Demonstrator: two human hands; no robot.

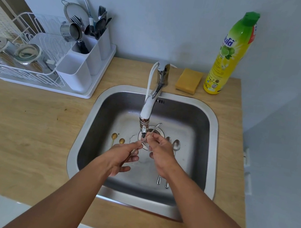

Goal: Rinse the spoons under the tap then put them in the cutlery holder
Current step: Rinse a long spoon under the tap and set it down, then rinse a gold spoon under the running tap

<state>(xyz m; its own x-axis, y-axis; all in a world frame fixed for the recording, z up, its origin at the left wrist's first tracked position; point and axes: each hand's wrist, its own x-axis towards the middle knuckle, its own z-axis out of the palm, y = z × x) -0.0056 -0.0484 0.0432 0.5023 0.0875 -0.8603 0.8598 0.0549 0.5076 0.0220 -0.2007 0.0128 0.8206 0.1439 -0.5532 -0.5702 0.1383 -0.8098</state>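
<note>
Both my hands are over the steel sink (212,115), right under the tap spout (146,113). My right hand (159,152) pinches a thin silver spoon (156,127) whose handle end sticks up past the spout. My left hand (124,154) grips another spoon (134,151) by its handle, its bowl hidden near the spout. Two gold spoons (114,136) lie on the sink floor at the left. Two silver spoons (176,146) lie at the right, partly under my right wrist. The white cutlery holder (78,68) stands on the drying rack at the back left.
The white dish rack (25,68) holds jars, a strainer and several utensils. A yellow sponge (188,80) and a green-capped dish soap bottle (231,53) stand behind the sink. Wooden counter (27,119) lies to the left. The wall is close on the right.
</note>
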